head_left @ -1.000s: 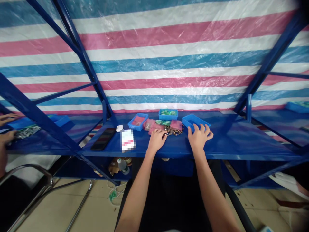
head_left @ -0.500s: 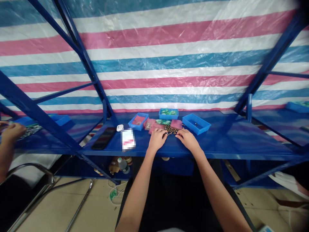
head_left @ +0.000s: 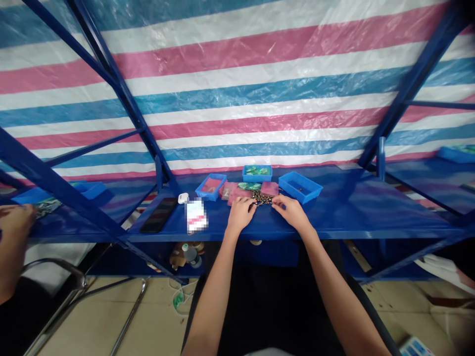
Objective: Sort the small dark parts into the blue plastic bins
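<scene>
A pile of small brass-and-black parts (head_left: 263, 197) lies on the blue shelf top between my hands. At its left edge, my left hand (head_left: 240, 213) has its fingers curled in, with something small and dark at the tips that is too small to name. My right hand (head_left: 292, 211) pinches thumb and fingers together at the pile's right edge; what they hold is hidden. Pink plastic bags (head_left: 270, 189) and a green-and-white packet (head_left: 249, 186) lie just behind the pile.
Behind stand three blue bins: a left bin (head_left: 200, 190) with pink bags, a middle bin (head_left: 257, 178) with green packets, a right bin (head_left: 306, 199) with few small pieces. A black phone (head_left: 159, 215) and white earbud case (head_left: 183, 198) lie left. A co-worker's hand (head_left: 17, 220) is far left.
My right hand has lifted slightly and its fingers have drawn together at the pile's edge. My left hand stays almost in place. The view has shifted a little.
</scene>
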`<state>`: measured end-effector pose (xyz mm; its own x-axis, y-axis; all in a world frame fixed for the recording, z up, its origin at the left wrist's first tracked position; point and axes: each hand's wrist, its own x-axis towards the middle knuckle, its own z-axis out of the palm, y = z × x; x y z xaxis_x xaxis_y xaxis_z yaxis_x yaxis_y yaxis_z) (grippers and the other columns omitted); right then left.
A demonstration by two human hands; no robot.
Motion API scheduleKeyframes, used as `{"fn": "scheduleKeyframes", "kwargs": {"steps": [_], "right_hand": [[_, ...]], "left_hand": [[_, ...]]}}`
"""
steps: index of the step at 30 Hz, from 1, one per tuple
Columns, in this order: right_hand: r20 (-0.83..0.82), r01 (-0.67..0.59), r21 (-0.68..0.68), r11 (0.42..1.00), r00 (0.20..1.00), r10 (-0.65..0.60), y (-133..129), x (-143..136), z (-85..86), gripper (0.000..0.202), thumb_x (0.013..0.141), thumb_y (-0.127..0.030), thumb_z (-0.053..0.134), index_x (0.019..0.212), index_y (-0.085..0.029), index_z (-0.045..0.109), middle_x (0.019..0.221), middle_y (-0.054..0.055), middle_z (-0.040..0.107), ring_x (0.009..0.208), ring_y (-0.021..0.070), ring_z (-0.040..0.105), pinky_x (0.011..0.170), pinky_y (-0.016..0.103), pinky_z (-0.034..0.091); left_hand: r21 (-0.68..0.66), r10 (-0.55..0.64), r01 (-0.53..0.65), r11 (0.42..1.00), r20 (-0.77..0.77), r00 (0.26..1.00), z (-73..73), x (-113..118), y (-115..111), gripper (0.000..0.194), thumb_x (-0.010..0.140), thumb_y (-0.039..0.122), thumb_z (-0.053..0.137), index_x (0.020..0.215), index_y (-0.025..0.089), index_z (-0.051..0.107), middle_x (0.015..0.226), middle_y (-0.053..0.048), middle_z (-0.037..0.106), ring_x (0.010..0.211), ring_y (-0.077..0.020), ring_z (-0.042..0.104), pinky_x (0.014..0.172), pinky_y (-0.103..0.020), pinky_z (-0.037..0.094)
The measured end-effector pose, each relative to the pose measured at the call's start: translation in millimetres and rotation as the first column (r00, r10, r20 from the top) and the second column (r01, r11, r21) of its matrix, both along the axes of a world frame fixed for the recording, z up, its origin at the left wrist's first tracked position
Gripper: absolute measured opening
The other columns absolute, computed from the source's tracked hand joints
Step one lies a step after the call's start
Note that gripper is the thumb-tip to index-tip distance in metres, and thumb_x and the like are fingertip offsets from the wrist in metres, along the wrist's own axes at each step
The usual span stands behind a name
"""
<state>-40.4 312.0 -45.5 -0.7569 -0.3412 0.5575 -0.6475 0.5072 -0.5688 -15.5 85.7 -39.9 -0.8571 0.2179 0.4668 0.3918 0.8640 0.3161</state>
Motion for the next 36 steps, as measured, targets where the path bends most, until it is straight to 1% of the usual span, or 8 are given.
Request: {"fn": "scheduleKeyframes", "kwargs": {"steps": [7,10,15,21,23,28,31,36], "right_hand": [[-0.065,0.017,0.033,0.999,0.998,-0.015,0.2,2.5,2.8,0.016,0.092,-0.028,0.054,0.097,-0.023,0.069,0.098,0.006,0.072,0.087,0.0214,0.065,0.081,0.035,0.052],[-0.179,0.21,-0.026,0.977,0.961,-0.211,2.2,1.6,4.4,0.021,0.095,-0.032,0.052,0.099,-0.021,0.069,0.101,0.009,0.072,0.098,0.0255,0.061,0.087,0.039,0.048],[-0.231,0.657,-0.227,0.719,0.68,-0.695,9.4,-4.1,4.5,0.026,0.096,-0.035,0.049,0.097,-0.019,0.069,0.099,0.014,0.072,0.104,0.0321,0.052,0.093,0.052,0.032],[-0.173,0.795,-0.265,0.545,0.517,-0.838,9.5,-7.6,2.0,0.024,0.094,-0.038,0.052,0.094,-0.021,0.069,0.104,0.014,0.069,0.112,0.0362,0.045,0.094,0.059,0.022],[-0.222,0.787,-0.242,0.568,0.525,-0.822,6.7,-4.2,3.5,0.024,0.094,-0.038,0.052,0.099,-0.022,0.069,0.114,0.014,0.066,0.117,0.0367,0.043,0.096,0.059,0.023],[-0.364,0.463,0.156,0.873,0.848,-0.385,-0.9,7.0,3.8,0.026,0.097,-0.029,0.046,0.105,-0.022,0.07,0.102,0.012,0.065,0.1,0.0286,0.052,0.089,0.044,0.039],[-0.328,0.34,0.319,0.885,0.915,-0.233,-3.1,5.7,-2.3,0.026,0.096,-0.025,0.046,0.106,-0.023,0.07,0.097,0.012,0.063,0.093,0.0274,0.052,0.086,0.041,0.044],[-0.256,0.287,0.306,0.908,0.943,-0.212,-3.2,-2.9,-11.2,0.022,0.095,-0.022,0.048,0.104,-0.024,0.068,0.097,0.011,0.063,0.092,0.0276,0.055,0.085,0.041,0.048]], "left_hand": [[0.007,-0.004,0.004,1.0,0.001,1.0,-0.1,-0.1,-0.2,0.027,0.097,0.032,0.051,0.116,0.024,0.069,0.114,-0.004,0.071,0.111,-0.0238,0.056,0.101,-0.039,0.044],[0.006,-0.004,0.004,1.0,0.006,1.0,0.5,0.3,-0.3,0.028,0.097,0.032,0.05,0.115,0.024,0.069,0.115,-0.004,0.07,0.111,-0.024,0.056,0.101,-0.039,0.044],[0.009,-0.005,0.005,1.0,0.002,1.0,0.8,1.8,-0.4,0.028,0.098,0.032,0.048,0.115,0.025,0.069,0.116,-0.004,0.07,0.112,-0.0239,0.056,0.1,-0.039,0.044],[-0.001,-0.014,0.014,1.0,0.01,1.0,2.5,3.4,-0.9,0.026,0.097,0.03,0.051,0.114,0.024,0.069,0.115,-0.005,0.07,0.112,-0.0237,0.056,0.1,-0.039,0.044],[-0.003,-0.017,0.017,1.0,0.003,1.0,2.6,3.3,-1.1,0.025,0.097,0.03,0.051,0.114,0.024,0.069,0.115,-0.004,0.07,0.112,-0.0235,0.056,0.1,-0.039,0.044],[0.0,-0.011,0.011,1.0,-0.001,1.0,1.5,2.1,-1.0,0.027,0.097,0.031,0.05,0.115,0.024,0.069,0.116,-0.004,0.07,0.112,-0.0234,0.057,0.101,-0.039,0.044],[-0.001,-0.014,0.014,1.0,0.006,1.0,0.9,1.5,-1.1,0.027,0.097,0.031,0.051,0.116,0.024,0.069,0.116,-0.004,0.07,0.113,-0.0238,0.056,0.102,-0.039,0.043],[0.001,-0.017,0.017,1.0,-0.001,1.0,-0.3,0.7,-1.8,0.027,0.097,0.031,0.05,0.116,0.024,0.069,0.115,-0.005,0.07,0.112,-0.0239,0.057,0.103,-0.039,0.043]]}}
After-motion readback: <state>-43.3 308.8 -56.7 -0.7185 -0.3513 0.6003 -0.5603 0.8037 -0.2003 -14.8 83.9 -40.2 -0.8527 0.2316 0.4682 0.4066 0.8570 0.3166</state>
